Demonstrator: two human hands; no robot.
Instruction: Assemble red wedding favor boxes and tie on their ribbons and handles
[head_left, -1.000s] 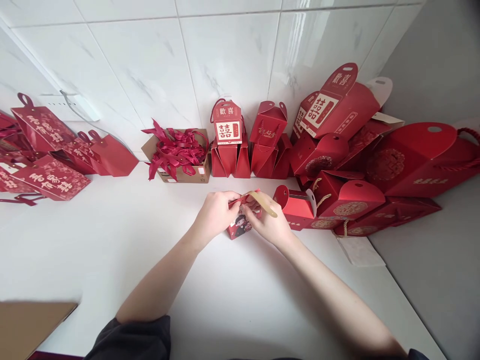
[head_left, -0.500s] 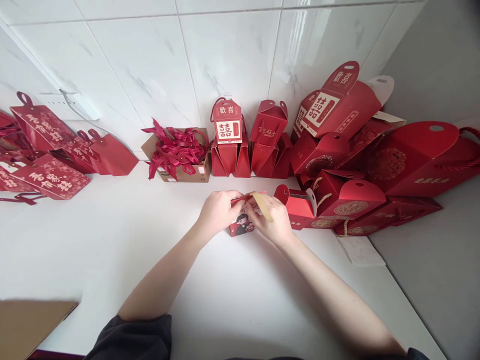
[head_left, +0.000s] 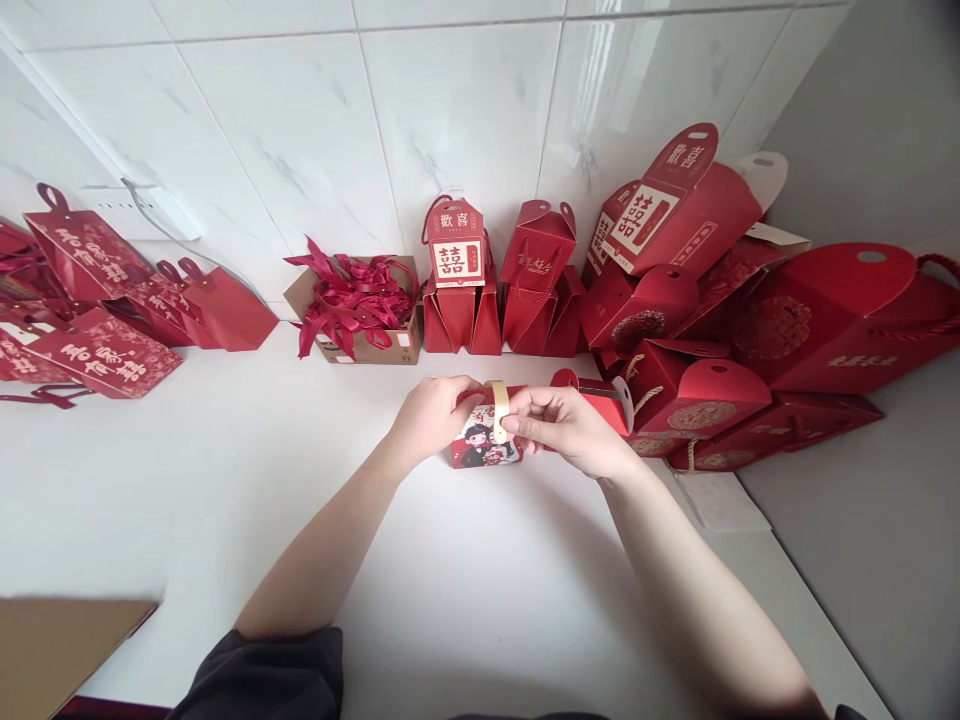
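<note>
A small red gift box [head_left: 480, 446] with a cartoon couple printed on its front stands upright on the white table, in the middle of the view. My left hand [head_left: 433, 420] grips the box at its upper left side, thumb on the front. A cream strap [head_left: 498, 405] comes over the top of the box and hangs down its front. Between thumb and fingers, my right hand [head_left: 562, 430] pinches the lower end of this strap. The box's top is partly hidden by my hands.
Right of my hands sit a small red box [head_left: 604, 405] and a heap of larger red gift boxes [head_left: 720, 400]. Behind stand more red boxes [head_left: 461, 315] and a cardboard box of ribbons [head_left: 375, 350]. Red bags [head_left: 112, 350] lie left; cardboard [head_left: 67, 645] is at the lower left.
My right hand has shifted right and turned, bringing the strap down flat against the box's front. More of the printed front now shows. My left hand stays at the box's left side.
</note>
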